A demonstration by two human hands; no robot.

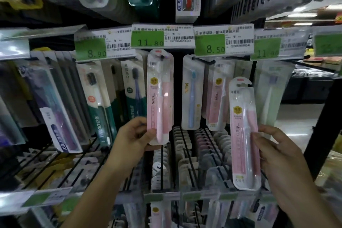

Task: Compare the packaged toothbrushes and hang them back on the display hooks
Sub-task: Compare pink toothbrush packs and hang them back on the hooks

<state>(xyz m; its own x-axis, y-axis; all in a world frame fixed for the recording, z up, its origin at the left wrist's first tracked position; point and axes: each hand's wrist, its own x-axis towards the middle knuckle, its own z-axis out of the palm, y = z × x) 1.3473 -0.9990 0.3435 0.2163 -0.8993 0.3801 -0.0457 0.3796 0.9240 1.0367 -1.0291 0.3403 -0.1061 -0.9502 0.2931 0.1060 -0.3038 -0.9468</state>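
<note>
Right pink toothbrush pack is pinched at its edge by right hand, held off the rack; left pink toothbrush pack is pinched at bottom by left hand, top at display hook under 11.80 price tag

A shop, at a toothbrush rack. Packs of toothbrushes hung in rows on black wire hooks, more rows above and below. Green price tags with barcodes clipped along the rails, reading 8.90, 11.80, 8.50. Same packs repeated many deep on the lower hooks, as stock is kept for sale. Printed branding on the blister cards. To the right, past the rack's black frame, a pale aisle floor and further goods shelves, blurred. Bright ceiling lights reflected in the plastic wrappers.
</note>
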